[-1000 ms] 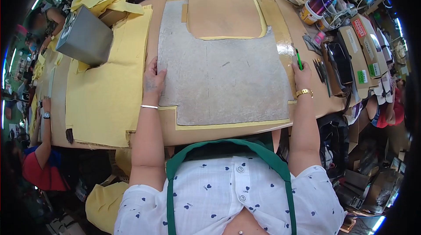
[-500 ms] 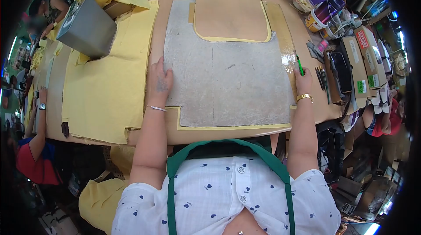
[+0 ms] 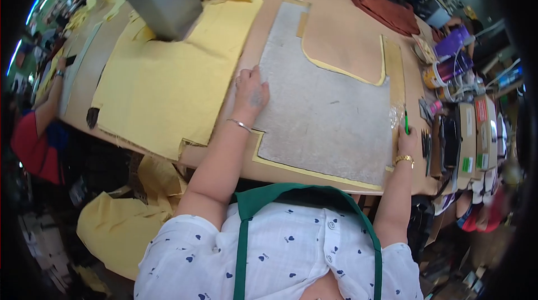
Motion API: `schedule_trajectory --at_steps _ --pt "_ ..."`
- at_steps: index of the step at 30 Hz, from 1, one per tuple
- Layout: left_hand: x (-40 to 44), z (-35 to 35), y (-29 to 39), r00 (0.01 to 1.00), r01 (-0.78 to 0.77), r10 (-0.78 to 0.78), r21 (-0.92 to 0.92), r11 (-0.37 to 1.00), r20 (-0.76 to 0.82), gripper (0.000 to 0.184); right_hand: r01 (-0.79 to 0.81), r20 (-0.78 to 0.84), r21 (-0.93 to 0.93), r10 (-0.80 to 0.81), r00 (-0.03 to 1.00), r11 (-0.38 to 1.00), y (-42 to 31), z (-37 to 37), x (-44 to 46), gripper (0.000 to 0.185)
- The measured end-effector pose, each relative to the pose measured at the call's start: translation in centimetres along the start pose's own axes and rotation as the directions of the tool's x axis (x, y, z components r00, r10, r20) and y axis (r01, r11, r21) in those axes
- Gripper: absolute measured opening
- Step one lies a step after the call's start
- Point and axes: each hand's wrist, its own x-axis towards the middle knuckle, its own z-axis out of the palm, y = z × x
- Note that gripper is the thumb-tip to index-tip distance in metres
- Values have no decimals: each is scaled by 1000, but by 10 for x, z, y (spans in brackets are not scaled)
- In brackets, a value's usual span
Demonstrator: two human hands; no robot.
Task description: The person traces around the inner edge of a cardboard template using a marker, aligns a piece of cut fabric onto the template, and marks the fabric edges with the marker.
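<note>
A flat grey pattern template (image 3: 325, 115), with a deep U-shaped cutout and tan tape along its right strip, lies on yellow fabric (image 3: 314, 173) that shows as a narrow border. At its left edge is my left hand (image 3: 251, 97), fingers bent and closed at the edge, thumb over the top. My right hand (image 3: 408, 142) rests by the lower right edge, closed around a slim green pen (image 3: 406, 122) that points away from me. The underside of both hands is hidden.
Left of the template lies stacked yellow fabric (image 3: 168, 87) under an upright metal block (image 3: 165, 6). Black pencils (image 3: 426, 146), boxes (image 3: 466, 137) and a purple cup (image 3: 455, 67) line the right side. Other people work around the table, with brown cloth (image 3: 375, 0) at the far side.
The view has turned and tilted, so the table appears rotated. My left hand's fingers are more bent at the template's edge. The green pen remains in my right hand.
</note>
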Motion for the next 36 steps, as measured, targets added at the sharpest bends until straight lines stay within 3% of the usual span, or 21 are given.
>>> schedule_trajectory --at_steps 19,25,31,34,36 --pt "-2 -3 0 1000 6 -6 -3 1000 -19 46 -44 12 74 43 999 996 -5 -2 -1 28" --pt "-4 -4 -3 996 2 -11 -106 994 -90 45 -55 31 110 52 998 992 -6 -4 -1 27" --pt "-6 -11 -1 994 -19 21 17 1000 -105 40 -54 34 138 50 998 989 -6 -4 -2 26" --pt "-7 -15 -19 995 15 -29 -148 989 -91 30 -23 19 125 21 1000 992 -4 -3 -2 26" --pt "-13 -29 -24 996 94 -91 -170 981 25 24 -69 48 132 63 997 989 -10 -6 -5 27"
